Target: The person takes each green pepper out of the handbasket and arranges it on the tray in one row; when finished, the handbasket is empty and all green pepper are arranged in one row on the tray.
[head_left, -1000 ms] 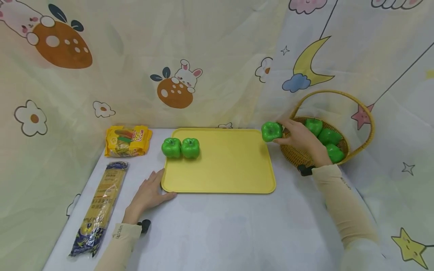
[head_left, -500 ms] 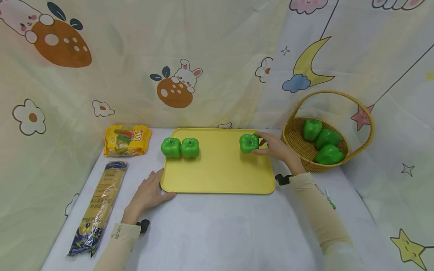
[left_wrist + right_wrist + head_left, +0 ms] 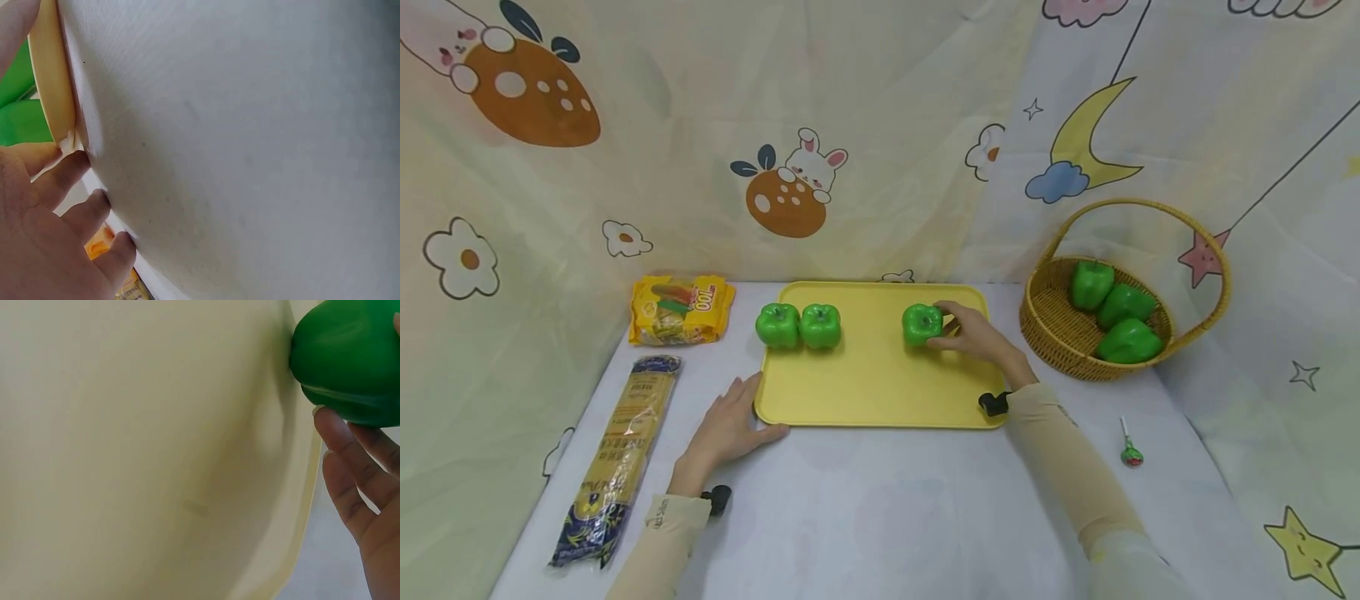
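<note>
My right hand [image 3: 973, 333] pinches a green bell pepper [image 3: 921, 325] between thumb and fingers, at the right part of the yellow tray [image 3: 880, 392]. In the right wrist view, this pepper [image 3: 350, 359] sits right at the tray's surface, with fingertips [image 3: 331, 428] against its side. Two more bell peppers, a left one [image 3: 778, 326] and a right one [image 3: 821, 326], stand side by side at the tray's left edge. The left hand [image 3: 726, 425] rests at the tray's front left corner with fingers spread; its wrist view shows them on the cloth beside the rim [image 3: 53, 75].
A wicker basket [image 3: 1060, 346] with a tall handle holds three green peppers at the back right. In front of it lies a lollipop [image 3: 1131, 455]. To the left are a yellow snack packet [image 3: 681, 310] and a long noodle packet [image 3: 617, 462]. A patterned curtain [image 3: 895, 150] stands behind.
My right hand has carried the bell pepper leftward from beside the basket and down to the tray. The lollipop has come into view from behind the right arm. The left hand stays put.
</note>
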Available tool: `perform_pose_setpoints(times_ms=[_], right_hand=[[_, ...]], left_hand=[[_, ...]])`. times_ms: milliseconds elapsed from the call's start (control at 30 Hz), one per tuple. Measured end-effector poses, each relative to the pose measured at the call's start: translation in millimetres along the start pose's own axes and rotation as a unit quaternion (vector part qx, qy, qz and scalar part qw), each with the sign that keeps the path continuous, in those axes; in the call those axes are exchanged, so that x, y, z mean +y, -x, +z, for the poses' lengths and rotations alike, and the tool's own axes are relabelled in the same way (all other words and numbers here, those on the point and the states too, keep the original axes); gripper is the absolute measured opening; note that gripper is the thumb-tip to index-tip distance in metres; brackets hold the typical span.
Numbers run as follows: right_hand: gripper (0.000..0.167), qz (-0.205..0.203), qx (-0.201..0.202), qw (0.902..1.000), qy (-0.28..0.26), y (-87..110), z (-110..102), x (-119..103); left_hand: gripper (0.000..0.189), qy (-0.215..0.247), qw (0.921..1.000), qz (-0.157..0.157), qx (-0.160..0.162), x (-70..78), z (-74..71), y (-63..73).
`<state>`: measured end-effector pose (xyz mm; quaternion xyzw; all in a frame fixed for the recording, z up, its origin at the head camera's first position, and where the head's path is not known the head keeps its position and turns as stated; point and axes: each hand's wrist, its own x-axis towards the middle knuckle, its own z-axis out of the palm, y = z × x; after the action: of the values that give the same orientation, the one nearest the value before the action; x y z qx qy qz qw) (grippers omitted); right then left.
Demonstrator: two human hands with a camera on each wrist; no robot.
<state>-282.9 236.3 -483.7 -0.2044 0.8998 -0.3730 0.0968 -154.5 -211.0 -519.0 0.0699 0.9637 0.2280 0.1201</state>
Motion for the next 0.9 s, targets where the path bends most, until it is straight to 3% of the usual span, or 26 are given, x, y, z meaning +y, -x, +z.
perform_pose_setpoints(times_ms=[367,900], right_hand=[[0.072,-0.016,-0.016,0.9997,-0.005,-12.5,16.9,-17.5],[0.076,-0.025,-0.039,0.9988,-0.018,-34.1,37.7,-36.5]], left_hand=[[0.115,0.003,1.0,-0.006,-0.004,-1.8,1.1,0.4],[0.112,0.007,1.0,-0.004,-0.002,0.7,-0.4,0.4]])
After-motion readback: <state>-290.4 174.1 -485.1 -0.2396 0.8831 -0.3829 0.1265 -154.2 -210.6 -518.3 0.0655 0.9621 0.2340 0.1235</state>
